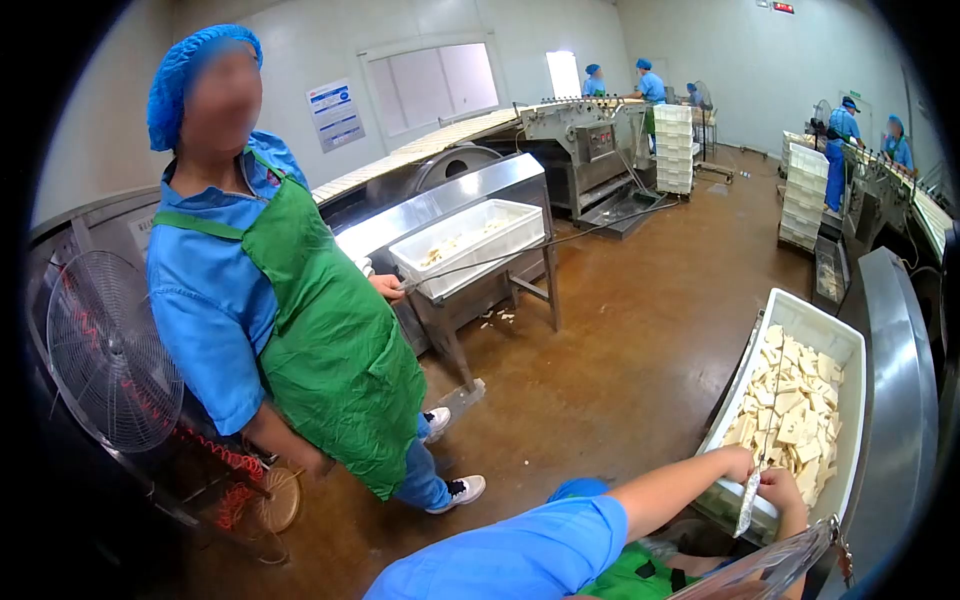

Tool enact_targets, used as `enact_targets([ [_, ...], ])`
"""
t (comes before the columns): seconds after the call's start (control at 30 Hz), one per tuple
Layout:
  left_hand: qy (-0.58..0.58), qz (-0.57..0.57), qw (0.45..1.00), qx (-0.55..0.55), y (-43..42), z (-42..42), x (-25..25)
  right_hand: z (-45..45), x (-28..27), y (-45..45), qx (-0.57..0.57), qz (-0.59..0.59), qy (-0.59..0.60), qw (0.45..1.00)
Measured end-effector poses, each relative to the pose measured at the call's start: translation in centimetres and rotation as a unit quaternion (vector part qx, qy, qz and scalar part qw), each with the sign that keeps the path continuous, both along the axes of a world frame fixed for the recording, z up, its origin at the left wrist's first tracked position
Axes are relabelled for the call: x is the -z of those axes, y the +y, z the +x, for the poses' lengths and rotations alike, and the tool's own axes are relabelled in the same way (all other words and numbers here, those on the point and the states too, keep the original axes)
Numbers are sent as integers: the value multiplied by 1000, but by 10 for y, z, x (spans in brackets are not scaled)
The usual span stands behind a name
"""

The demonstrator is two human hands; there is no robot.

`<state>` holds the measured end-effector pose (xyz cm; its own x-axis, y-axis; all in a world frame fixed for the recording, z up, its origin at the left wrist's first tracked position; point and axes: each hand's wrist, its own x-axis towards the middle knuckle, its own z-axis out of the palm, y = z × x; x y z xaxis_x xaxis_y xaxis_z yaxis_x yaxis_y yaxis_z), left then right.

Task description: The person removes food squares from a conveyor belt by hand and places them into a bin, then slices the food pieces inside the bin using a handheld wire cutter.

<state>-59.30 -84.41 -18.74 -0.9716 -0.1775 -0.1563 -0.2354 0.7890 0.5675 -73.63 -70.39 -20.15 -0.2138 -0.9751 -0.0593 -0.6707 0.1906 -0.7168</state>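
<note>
Both of my hands are at the near end of a white bin [857, 400] filled with pale, flat broken pieces [790, 415]. My left hand [737, 463] pinches a thin dark rod near the top of its silvery wrapped handle [747, 503]. My right hand [778, 489] is closed at the other side of the same handle, its fingertips partly hidden. The rod stretches from my hands over the pieces.
A person in a green apron [320, 310] stands at the left, holding a long thin rod by another white bin [470, 262] on a metal stand. A fan [115, 350] is behind them. Stacked crates [673, 150], conveyor machines [590, 150] and several workers are farther back.
</note>
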Motion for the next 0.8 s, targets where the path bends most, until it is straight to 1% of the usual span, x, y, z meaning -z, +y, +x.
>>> enact_targets([
  [0.03, 17, 4, 1000, -2, 0, 1, 0, 2, 0, -1, 4, -6, -28, 1000],
  [0.07, 34, 9, 999, -4, 1, 4, -1, 5, -3, -1, 3, -6, -29, 1000],
  [0.13, 13, 15, 999, -25, 3, 7, -4, 11, -13, 1, 6, -9, 17, 1000],
  [0.17, -3, 21, 999, -45, 5, 7, -4, 13, -14, 2, 6, -5, 14, 1000],
  [0.23, -6, 33, 999, -37, 7, 7, -7, 13, -19, 2, 2, -2, 57, 998],
  [0.3, -1, 24, 999, -36, 7, 7, -7, 16, -26, 3, -1, 2, 64, 998],
  [0.37, -6, 11, 999, -33, 5, 7, -8, 16, -21, 3, 13, -17, 20, 1000],
  [0.5, -20, 47, 997, -51, 8, 9, -7, 21, -27, 5, 27, 4, 35, 999],
  [0.57, -27, 20, 999, -37, 8, 7, -12, 24, -34, 6, 41, 17, -17, 999],
  [0.6, -18, -1, 999, -29, 9, 8, -14, 23, -32, 5, 32, -6, -32, 999],
  [0.63, -18, -3, 999, -29, 9, 8, -15, 19, -26, 4, 32, -8, -32, 999],
  [0.7, -14, 33, 998, -46, 8, 10, -12, 22, -29, 3, 28, 2, 34, 999],
  [0.73, -8, 49, 998, -26, 8, 10, -12, 24, -32, 5, 43, 20, 19, 999],
  [0.8, -7, 42, 999, -26, 9, 9, -8, 15, -18, 5, 40, 13, 17, 999],
])
